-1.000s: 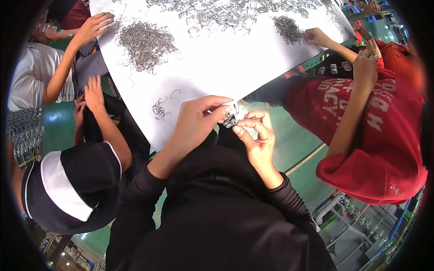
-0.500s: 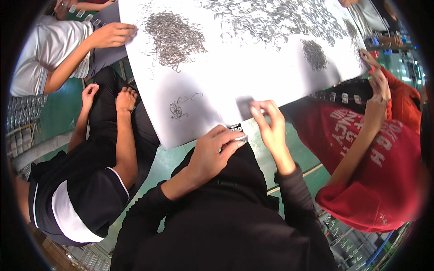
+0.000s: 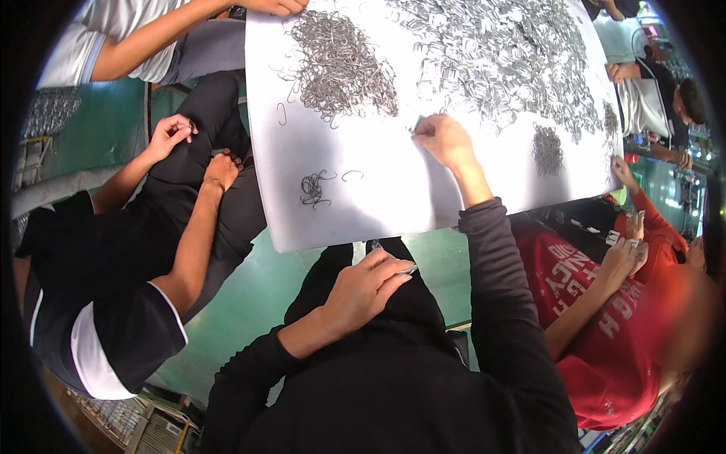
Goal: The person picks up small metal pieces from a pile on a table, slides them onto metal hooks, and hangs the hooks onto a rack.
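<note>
My left hand (image 3: 364, 291) is closed over my lap, below the near edge of the white tabletop (image 3: 393, 208). Between its thumb and fingers is a small shiny metal piece (image 3: 408, 268). Above the tabletop, my right hand (image 3: 448, 142) pinches its fingertips together; whatever they hold is too small to make out. Left of it lies a heap of thin bent wire hooks (image 3: 340, 68). Beyond it spreads a wide layer of small grey metal pieces (image 3: 514, 64). A little cluster of wire hooks (image 3: 314, 189) and one loose hook (image 3: 352, 175) rest toward the near left corner.
A smaller dark heap (image 3: 547, 151) lies at the table's right. On my left sits a person in black (image 3: 98, 303), hands over their lap; beyond, another person's hand (image 3: 280, 6) touches the table edge. A person in a red top (image 3: 597, 325) sits close on my right.
My right hand has moved away from my left, forward over the tabletop to near the metal pieces. My left hand has dropped slightly, still holding the metal piece. The view has shifted.
</note>
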### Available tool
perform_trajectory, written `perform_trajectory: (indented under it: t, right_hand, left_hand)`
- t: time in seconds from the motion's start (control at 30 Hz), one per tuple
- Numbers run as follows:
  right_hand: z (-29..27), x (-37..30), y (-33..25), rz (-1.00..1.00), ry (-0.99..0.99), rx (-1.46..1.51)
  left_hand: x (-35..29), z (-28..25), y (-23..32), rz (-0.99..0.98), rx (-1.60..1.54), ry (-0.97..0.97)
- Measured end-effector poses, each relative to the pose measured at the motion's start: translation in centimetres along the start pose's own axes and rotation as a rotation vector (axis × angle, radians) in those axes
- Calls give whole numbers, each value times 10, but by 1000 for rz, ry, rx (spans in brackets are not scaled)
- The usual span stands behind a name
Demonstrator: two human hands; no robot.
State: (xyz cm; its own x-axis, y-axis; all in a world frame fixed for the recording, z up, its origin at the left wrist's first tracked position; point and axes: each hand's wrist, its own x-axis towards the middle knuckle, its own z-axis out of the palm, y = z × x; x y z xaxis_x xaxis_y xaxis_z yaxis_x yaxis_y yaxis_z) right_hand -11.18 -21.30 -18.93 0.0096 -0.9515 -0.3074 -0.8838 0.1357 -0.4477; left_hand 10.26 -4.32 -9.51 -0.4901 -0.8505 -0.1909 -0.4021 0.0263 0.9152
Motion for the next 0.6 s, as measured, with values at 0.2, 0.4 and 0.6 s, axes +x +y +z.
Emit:
perform_trajectory:
  t: [0.2,0.4,0.6]
  right_hand:
    - [-14,18,4,85,65,140]
    - [-17,12,-4,-214,123,-137]
    - [0,-25,22,-174,8,-148]
  left_hand:
    - [3,4,-5,83,-16,70]
    - [1,-2,4,-9,-66,-5]
    - [3,-2,1,55,-109,-51]
